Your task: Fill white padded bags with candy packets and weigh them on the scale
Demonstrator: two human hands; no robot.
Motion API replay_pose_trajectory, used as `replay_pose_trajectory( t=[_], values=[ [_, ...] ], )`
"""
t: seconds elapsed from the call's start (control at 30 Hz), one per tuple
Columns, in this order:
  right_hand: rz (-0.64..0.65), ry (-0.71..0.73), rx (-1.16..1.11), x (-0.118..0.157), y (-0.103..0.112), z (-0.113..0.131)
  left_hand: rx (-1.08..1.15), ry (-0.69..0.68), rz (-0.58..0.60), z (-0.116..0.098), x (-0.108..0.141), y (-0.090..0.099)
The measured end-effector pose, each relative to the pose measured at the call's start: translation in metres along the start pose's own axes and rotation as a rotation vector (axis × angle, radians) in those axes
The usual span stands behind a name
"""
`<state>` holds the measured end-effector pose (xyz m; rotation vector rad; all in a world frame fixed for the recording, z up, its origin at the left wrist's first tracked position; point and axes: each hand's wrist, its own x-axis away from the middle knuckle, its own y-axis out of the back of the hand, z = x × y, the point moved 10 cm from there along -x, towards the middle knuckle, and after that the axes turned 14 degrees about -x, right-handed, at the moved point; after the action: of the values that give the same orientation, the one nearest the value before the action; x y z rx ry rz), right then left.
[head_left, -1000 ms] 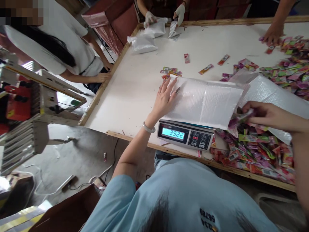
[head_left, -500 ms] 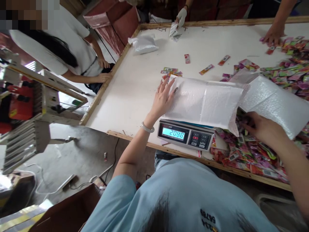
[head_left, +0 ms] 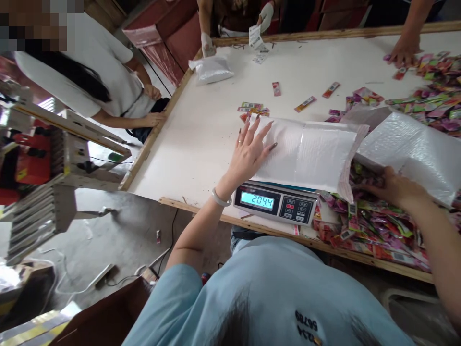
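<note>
A white padded mailer bag (head_left: 306, 154) lies flat on a digital scale (head_left: 275, 204) with a lit display. My left hand (head_left: 249, 153) rests on the bag's left end, its fingers spread; a pale bangle circles the wrist. My right hand (head_left: 399, 190) is at the heap of small colourful packets (head_left: 382, 221) right of the scale, thumb and fingers apart among the packets. Some of its fingers are hard to make out. A second white bag (head_left: 418, 149) lies just beyond this hand, over part of the heap.
A filled white bag (head_left: 212, 70) sits at the table's far left corner, beside a co-worker's gloved hand (head_left: 207, 45). Another gloved hand (head_left: 266, 17) holds printed labels (head_left: 257, 43). At far right, a bare hand (head_left: 403, 50) touches packets. A seated person's hands (head_left: 154, 119) rest by the left edge.
My left hand has slid slightly right on the bag. My right hand's fingers have spread at the heap. The scale's reading has dropped slightly. Across the table, a gloved hand has reached the filled bag.
</note>
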<state>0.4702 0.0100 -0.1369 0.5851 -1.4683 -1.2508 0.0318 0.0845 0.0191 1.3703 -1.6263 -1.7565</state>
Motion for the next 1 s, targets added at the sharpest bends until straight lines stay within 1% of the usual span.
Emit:
replay_pose_trajectory(
  t=[0.07,0.13,0.2,0.23,0.3,0.37,0.43,0.47,0.5,0.53,0.57,0.63,0.7,0.73,0.77,0.8,0.83,0.87,0.93,0.97,1.0],
  values=[
    [-0.011,0.102,-0.106,0.012,-0.008,0.009,0.005,-0.02,0.002,-0.008,0.0,0.002],
    [-0.075,0.172,-0.344,0.026,-0.005,0.009,0.021,-0.04,-0.006,-0.012,0.0,0.004],
    [-0.167,0.168,-0.572,0.035,0.008,-0.004,0.041,-0.055,-0.021,-0.011,-0.002,0.005],
    [-0.201,0.152,-0.648,0.039,0.014,-0.012,0.05,-0.059,-0.031,-0.009,-0.004,0.006],
    [-0.236,0.137,-0.747,0.043,0.027,-0.027,0.067,-0.061,-0.053,-0.005,-0.008,0.007],
    [-0.27,0.158,-0.859,0.048,0.044,-0.038,0.079,-0.06,-0.074,-0.003,-0.011,0.009],
    [-0.32,0.206,-0.957,0.057,0.064,-0.04,0.084,-0.061,-0.087,-0.002,-0.011,0.011],
    [-0.346,0.243,-1.019,0.061,0.075,-0.036,0.086,-0.059,-0.089,-0.002,-0.011,0.012],
    [-0.364,0.289,-1.088,0.065,0.085,-0.027,0.087,-0.055,-0.089,-0.001,-0.011,0.012],
    [-0.361,0.343,-1.155,0.068,0.095,-0.013,0.089,-0.046,-0.086,-0.001,-0.01,0.011],
    [-0.333,0.406,-1.212,0.068,0.102,0.008,0.091,-0.032,-0.081,0.0,-0.01,0.009],
    [-0.204,0.554,-1.274,0.062,0.111,0.064,0.091,0.002,-0.068,0.003,-0.011,0.006],
    [0.006,0.697,-1.26,0.054,0.109,0.126,0.09,0.017,-0.059,0.004,-0.012,0.005],
    [0.109,0.751,-1.236,0.051,0.105,0.15,0.088,0.012,-0.061,0.005,-0.011,0.006],
    [0.173,0.774,-1.205,0.049,0.101,0.166,0.085,0.005,-0.067,0.005,-0.009,0.009],
    [0.179,0.757,-1.171,0.046,0.098,0.17,0.079,-0.001,-0.077,0.006,-0.007,0.012],
    [0.126,0.703,-1.137,0.042,0.097,0.163,0.072,-0.002,-0.089,0.009,-0.005,0.016],
    [0.027,0.622,-1.106,0.037,0.098,0.146,0.064,0.005,-0.1,0.012,-0.001,0.02],
    [-0.196,0.439,-1.056,0.035,0.102,0.095,0.05,0.029,-0.11,0.019,0.004,0.025],
    [-0.272,0.368,-1.033,0.037,0.102,0.07,0.046,0.035,-0.107,0.02,0.006,0.025],
    [-0.314,0.319,-1.012,0.04,0.1,0.048,0.043,0.036,-0.1,0.02,0.006,0.025]
  ],
)
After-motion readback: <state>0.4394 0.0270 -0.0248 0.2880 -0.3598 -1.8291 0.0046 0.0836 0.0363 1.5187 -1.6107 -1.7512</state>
